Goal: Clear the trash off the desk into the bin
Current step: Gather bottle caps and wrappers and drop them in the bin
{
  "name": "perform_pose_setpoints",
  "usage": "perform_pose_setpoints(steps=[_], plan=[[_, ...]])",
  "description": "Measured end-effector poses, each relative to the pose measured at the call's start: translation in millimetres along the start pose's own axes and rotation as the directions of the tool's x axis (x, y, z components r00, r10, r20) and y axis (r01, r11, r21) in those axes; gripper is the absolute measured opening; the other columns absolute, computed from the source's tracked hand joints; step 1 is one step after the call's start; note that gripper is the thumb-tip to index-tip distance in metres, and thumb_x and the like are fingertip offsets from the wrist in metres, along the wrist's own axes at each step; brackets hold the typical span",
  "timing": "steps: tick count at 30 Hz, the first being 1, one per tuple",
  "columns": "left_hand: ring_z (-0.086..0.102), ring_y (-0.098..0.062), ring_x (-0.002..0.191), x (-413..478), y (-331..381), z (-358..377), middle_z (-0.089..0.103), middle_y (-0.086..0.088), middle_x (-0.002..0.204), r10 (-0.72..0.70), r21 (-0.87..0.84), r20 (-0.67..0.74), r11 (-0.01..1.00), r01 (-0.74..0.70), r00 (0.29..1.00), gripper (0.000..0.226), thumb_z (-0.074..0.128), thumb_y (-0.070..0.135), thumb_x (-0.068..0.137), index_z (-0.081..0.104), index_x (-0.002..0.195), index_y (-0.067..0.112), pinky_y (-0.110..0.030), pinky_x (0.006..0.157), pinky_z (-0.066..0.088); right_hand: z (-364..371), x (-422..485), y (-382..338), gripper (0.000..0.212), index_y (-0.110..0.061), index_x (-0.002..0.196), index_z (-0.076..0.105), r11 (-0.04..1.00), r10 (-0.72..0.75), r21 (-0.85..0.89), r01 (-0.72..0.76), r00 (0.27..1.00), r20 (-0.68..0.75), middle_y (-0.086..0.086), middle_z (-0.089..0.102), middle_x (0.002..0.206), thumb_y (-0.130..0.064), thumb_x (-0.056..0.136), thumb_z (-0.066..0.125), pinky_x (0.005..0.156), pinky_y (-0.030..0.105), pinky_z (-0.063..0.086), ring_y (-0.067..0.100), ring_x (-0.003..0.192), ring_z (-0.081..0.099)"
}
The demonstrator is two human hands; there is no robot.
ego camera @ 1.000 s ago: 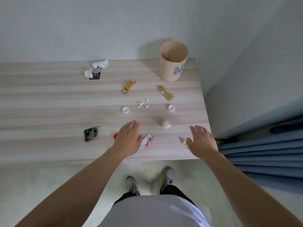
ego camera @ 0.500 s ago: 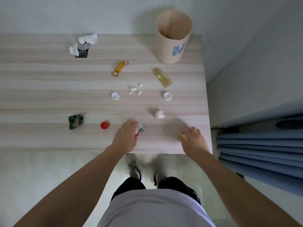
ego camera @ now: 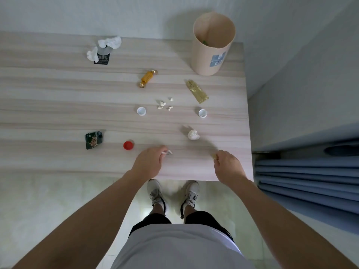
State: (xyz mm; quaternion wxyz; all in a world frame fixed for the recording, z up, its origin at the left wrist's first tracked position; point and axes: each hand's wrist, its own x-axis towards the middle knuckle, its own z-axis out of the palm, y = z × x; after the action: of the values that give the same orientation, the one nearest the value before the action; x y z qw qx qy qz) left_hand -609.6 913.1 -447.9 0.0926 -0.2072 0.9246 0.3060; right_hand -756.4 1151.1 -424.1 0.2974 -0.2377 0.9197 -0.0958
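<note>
While both hands work at the near edge of the desk (ego camera: 58, 113), each is closed in a narrow pinch on a small piece of trash: the left hand (ego camera: 148, 165), at lower centre of the frame, grips a small white-and-silver wrapper (ego camera: 168, 152) that sticks out past its fingertips, and the right hand (ego camera: 228, 166), at lower right, grips a small yellowish scrap (ego camera: 214, 156) that is mostly hidden by the fingers. The bin (ego camera: 212, 43) stands on the desk at upper right of the frame, well apart from both hands, so each piece must travel the full depth of the surface. A light pinch on thin, slippery foil is likely to let a piece slide out on the way, and it may fall past the right edge to the floor. An arm reaching for the bin may also sweep the crumpled paper ball (ego camera: 193, 134), the white cap (ego camera: 202, 113) or the gold wrapper (ego camera: 197, 91), which lie between the right hand and the bin. The tall, light-looking bin sits close to the desk corner and may tip if struck at the rim. Legible writing is scarce: the dark packet (ego camera: 102, 58) at upper left, under white tissues, shows "00%", probably part of "100%". The blue-and-white label on the bin and the print on the green packet (ego camera: 93, 139) at left are too small to read.
</note>
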Motion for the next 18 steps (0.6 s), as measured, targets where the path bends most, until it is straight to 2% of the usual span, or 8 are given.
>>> perform_pose_setpoints(steps=[2,4,7,9,13,16,18], plan=[[0.06,-0.02,0.086,-3,-3,-8,0.066,0.001,0.096,-0.023,0.016,0.006,1.0,0.023,1.0,0.023,0.04,0.02,0.097,0.063,0.103,0.021,-0.035,0.075,0.048,-3,0,-8,0.009,-0.014,0.089,0.044,1.0,0.012,0.008,-0.012,1.0,-0.001,0.004,0.055,0.079,-0.012,0.095,0.039,0.058,0.035,0.038,0.026,0.072,0.051],[0.058,-0.017,0.08,-6,-4,-18,0.062,0.002,0.092,-0.068,0.041,0.016,0.997,0.067,0.998,0.021,0.036,0.022,0.098,0.057,0.093,0.022,-0.034,0.072,0.049,-7,1,-17,0.012,-0.013,0.095,0.049,0.999,0.015,0.037,-0.015,1.0,-0.011,0.006,0.059,0.079,-0.011,0.094,0.037,0.059,0.038,0.047,0.028,0.073,0.055],[0.055,-0.014,0.07,-12,-7,-33,0.057,0.001,0.083,-0.132,0.033,-0.009,0.991,0.133,0.991,0.021,0.032,0.024,0.099,0.047,0.084,0.021,-0.033,0.064,0.046,-9,2,-31,0.031,-0.018,0.116,0.055,0.996,-0.002,0.084,0.003,1.0,-0.009,0.006,0.067,0.099,-0.01,0.094,0.036,0.07,0.036,0.05,0.027,0.086,0.059],[0.054,-0.014,0.064,-16,-11,-40,0.056,0.001,0.075,-0.166,0.004,-0.024,0.986,0.166,0.986,0.025,0.031,0.025,0.098,0.046,0.079,0.019,-0.032,0.058,0.042,-8,3,-39,0.039,-0.024,0.122,0.056,0.996,-0.025,0.09,0.024,1.0,0.002,0.004,0.065,0.113,-0.009,0.093,0.034,0.08,0.037,0.051,0.027,0.098,0.06],[0.053,-0.023,0.066,-24,-23,-56,0.056,-0.003,0.067,-0.138,-0.009,-0.007,0.99,0.138,0.99,0.034,0.034,0.029,0.095,0.049,0.068,0.015,-0.037,0.06,0.044,-7,3,-56,0.037,-0.025,0.12,0.054,0.995,-0.014,0.095,0.012,1.0,0.026,0.005,0.058,0.119,-0.011,0.093,0.033,0.084,0.037,0.048,0.029,0.102,0.058],[0.049,-0.023,0.056,-28,-33,-66,0.048,-0.004,0.057,-0.18,0.055,-0.044,0.982,0.182,0.983,0.043,0.042,0.037,0.093,0.045,0.058,0.012,-0.033,0.051,0.036,-7,2,-70,0.025,-0.02,0.115,0.054,0.998,0.001,0.07,-0.002,1.0,0.014,0.006,0.057,0.109,-0.022,0.094,0.039,0.077,0.036,0.046,0.029,0.094,0.057],[0.046,-0.022,0.051,-30,-42,-71,0.045,-0.002,0.053,-0.201,0.063,-0.058,0.977,0.205,0.978,0.039,0.044,0.033,0.09,0.04,0.057,0.013,-0.03,0.047,0.03,-8,1,-79,0.024,-0.018,0.103,0.055,0.999,0.008,0.031,-0.008,1.0,-0.018,0.005,0.057,0.098,-0.037,0.095,0.043,0.071,0.035,0.046,0.027,0.086,0.058]])
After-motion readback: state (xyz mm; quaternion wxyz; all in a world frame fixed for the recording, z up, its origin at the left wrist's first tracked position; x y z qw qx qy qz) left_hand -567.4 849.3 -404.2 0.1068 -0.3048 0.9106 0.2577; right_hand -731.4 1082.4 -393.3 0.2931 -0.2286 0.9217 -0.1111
